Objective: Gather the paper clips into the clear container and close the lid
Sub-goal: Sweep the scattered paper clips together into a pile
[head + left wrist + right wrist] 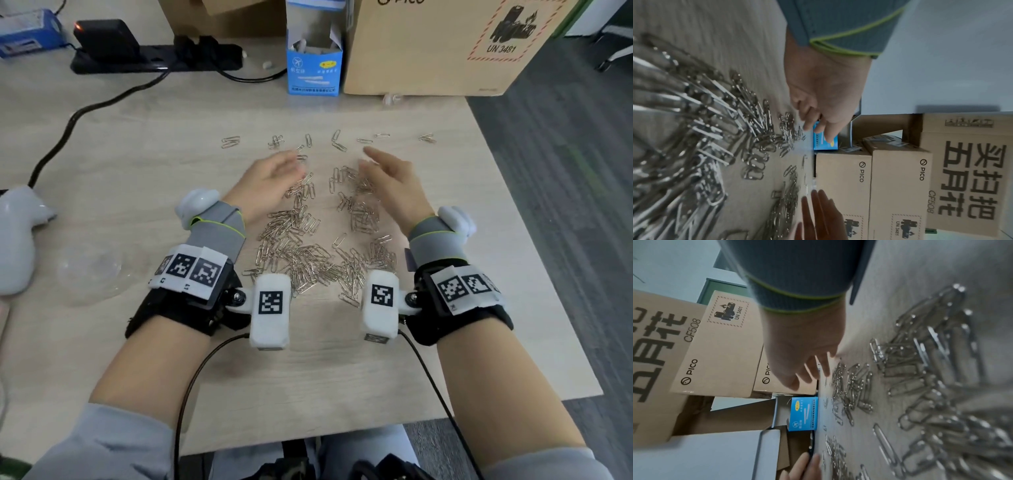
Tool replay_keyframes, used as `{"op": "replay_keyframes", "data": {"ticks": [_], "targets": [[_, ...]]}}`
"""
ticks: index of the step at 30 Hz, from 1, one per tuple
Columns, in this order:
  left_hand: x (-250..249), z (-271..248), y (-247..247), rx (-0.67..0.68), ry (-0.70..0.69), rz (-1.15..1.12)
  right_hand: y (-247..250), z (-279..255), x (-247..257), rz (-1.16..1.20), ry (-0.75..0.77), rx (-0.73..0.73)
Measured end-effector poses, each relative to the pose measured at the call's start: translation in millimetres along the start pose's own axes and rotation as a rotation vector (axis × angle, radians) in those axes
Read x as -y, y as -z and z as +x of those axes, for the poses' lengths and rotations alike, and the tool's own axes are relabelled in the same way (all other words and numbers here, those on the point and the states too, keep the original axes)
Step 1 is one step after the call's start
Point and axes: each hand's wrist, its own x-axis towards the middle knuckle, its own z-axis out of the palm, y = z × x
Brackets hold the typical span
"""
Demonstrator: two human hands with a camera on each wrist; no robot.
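A big heap of silver paper clips point(315, 246) lies on the wooden table, with a scattered row of stray clips point(337, 140) farther back. My left hand point(270, 174) and right hand point(383, 171) stand on edge at either side of the heap's far end, palms facing each other, fingers straight and holding nothing. The left wrist view shows the left hand point(824, 100) beside the clips point(719, 129). In the right wrist view the right hand point(803, 356) stands by the clips point(920, 386). The clear container point(92, 270) sits to the left of my left wrist.
Cardboard boxes point(431, 44) and an open blue box point(313, 68) line the back of the table. A black power strip point(154, 56) with its cable point(78, 116) lies back left. A white device point(19, 236) rests at the left edge. The table edge drops off at right.
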Motion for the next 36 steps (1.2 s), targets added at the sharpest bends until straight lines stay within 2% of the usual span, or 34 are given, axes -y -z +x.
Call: {"op": "replay_keyframes", "data": {"ticks": [2,4,6,8,10,12,18,22,24,26,32,36], "targets": [[-0.3,7.8,7.0,-0.137,-0.064,-0.009,4.5,6.8,1.0,0.040,0.004,-0.132],[4.5,21.7,16.8,-0.266,-0.073,0.107,10.4,20.4,-1.1,-0.039,0.009,-0.209],[10.1,34.6,25.6,-0.347,0.010,0.301,17.9,37.6,-5.4,-0.262,-0.027,-0.236],[15.2,46.0,31.5,-0.365,0.109,0.467,23.5,53.0,-9.0,-0.431,-0.117,-0.237],[18.9,54.3,31.5,-0.326,0.172,0.550,24.7,61.9,-9.3,-0.515,-0.171,-0.222],[19.5,59.1,25.4,-0.255,0.173,0.601,21.2,65.0,-8.0,-0.583,-0.145,-0.149],[11.2,58.1,-0.9,-0.047,-0.020,0.582,-6.1,51.1,0.5,-0.657,0.051,0.150],[6.8,52.5,-6.2,0.068,-0.089,0.395,-11.6,42.9,6.4,-0.566,0.119,0.216],[5.7,51.4,-6.4,0.049,-0.117,0.262,-11.5,41.4,9.5,-0.458,0.103,0.227],[4.0,54.0,-8.3,-0.006,-0.132,0.264,-13.8,44.4,11.5,-0.395,0.075,0.233],[-4.0,63.1,-16.9,0.052,-0.118,0.535,-29.5,62.4,18.0,-0.627,0.092,0.348],[2.0,56.1,-11.5,0.117,-0.159,0.517,-27.4,51.2,9.3,-0.631,0.152,0.382]]}}
